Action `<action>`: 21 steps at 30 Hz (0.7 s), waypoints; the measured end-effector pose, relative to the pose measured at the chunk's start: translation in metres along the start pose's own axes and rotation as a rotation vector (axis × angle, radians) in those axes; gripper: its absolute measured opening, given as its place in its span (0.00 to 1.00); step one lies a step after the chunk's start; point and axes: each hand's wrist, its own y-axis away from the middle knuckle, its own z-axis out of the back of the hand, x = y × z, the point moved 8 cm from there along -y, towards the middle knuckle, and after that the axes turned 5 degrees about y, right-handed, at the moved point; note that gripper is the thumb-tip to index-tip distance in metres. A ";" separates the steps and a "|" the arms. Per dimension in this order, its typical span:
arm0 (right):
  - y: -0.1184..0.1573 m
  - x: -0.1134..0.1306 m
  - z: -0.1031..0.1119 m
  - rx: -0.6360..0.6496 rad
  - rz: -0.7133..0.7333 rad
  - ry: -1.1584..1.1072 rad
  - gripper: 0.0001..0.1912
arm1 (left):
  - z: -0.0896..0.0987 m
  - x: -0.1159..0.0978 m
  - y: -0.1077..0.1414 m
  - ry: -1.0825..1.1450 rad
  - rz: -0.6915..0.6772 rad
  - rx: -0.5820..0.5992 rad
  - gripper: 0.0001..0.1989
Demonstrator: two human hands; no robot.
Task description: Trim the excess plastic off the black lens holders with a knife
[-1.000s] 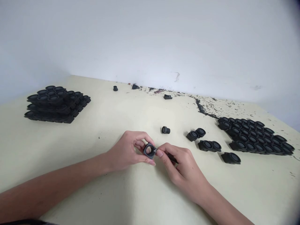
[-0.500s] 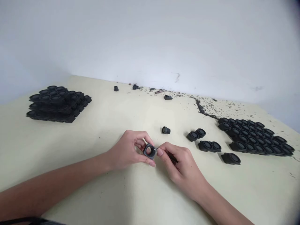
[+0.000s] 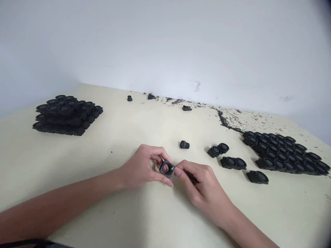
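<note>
My left hand [image 3: 144,165] grips a black square part with a round hole [image 3: 169,173] between thumb and fingers, its opening facing me. In a pinch, my right hand [image 3: 201,186] holds a thin dark tool like a craft knife [image 3: 191,177]; its pale tip touches or sits just at the right rim of the hole. Most of the tool is hidden by the fingers. Beyond the hands a black ribbed cylindrical piece [image 3: 184,144] lies on its side on the pale table [image 3: 124,213].
Stacked black ringed parts [image 3: 62,117] stand at the left, and rows of similar parts [image 3: 281,151] at the right. Loose pairs [image 3: 233,163] and a single part [image 3: 258,177] lie nearer. Black shavings [image 3: 248,119] litter the back by the wall. A small black cap [image 3: 129,98] stands farther off.
The whole view has shifted slightly. The square part is turned a little in my left hand, and the tool tip in my right hand has shifted slightly along the hole's rim.
</note>
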 end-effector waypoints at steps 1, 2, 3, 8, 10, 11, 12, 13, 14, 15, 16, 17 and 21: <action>0.000 0.000 0.000 0.000 -0.007 0.003 0.14 | 0.000 0.000 0.000 0.002 -0.001 -0.002 0.21; 0.000 0.001 -0.001 0.025 -0.004 0.006 0.14 | 0.000 -0.001 0.000 0.002 -0.002 0.000 0.21; 0.000 0.002 -0.004 0.067 0.007 0.006 0.14 | 0.000 -0.001 0.001 0.001 -0.004 0.004 0.21; 0.000 0.005 -0.005 0.063 0.026 -0.002 0.14 | 0.001 -0.001 0.003 0.009 0.006 -0.013 0.21; 0.000 0.004 -0.002 0.034 0.022 0.005 0.14 | 0.001 0.000 0.003 0.005 0.013 -0.015 0.21; 0.000 0.004 -0.003 0.056 0.027 0.010 0.14 | 0.001 0.000 0.002 0.000 0.012 -0.011 0.21; 0.000 0.004 -0.005 0.091 0.034 0.014 0.14 | 0.000 0.000 0.002 -0.005 0.008 -0.006 0.21; 0.001 0.004 -0.007 0.129 0.041 0.018 0.14 | 0.000 0.000 0.002 -0.008 0.004 -0.003 0.21; 0.001 0.004 -0.008 0.149 0.044 0.024 0.15 | 0.000 0.000 0.002 -0.007 0.000 -0.004 0.21; 0.001 0.003 -0.008 0.143 0.043 0.031 0.14 | 0.000 0.000 0.002 -0.004 -0.003 -0.008 0.20; 0.000 0.002 -0.005 0.113 0.035 0.039 0.14 | 0.001 0.000 0.003 0.002 -0.005 -0.016 0.20; 0.000 0.002 -0.002 0.076 0.026 0.045 0.14 | 0.002 0.000 0.003 0.009 -0.005 -0.024 0.21; 0.000 0.002 -0.006 0.087 0.032 0.038 0.14 | 0.001 -0.001 0.004 0.010 -0.004 -0.018 0.21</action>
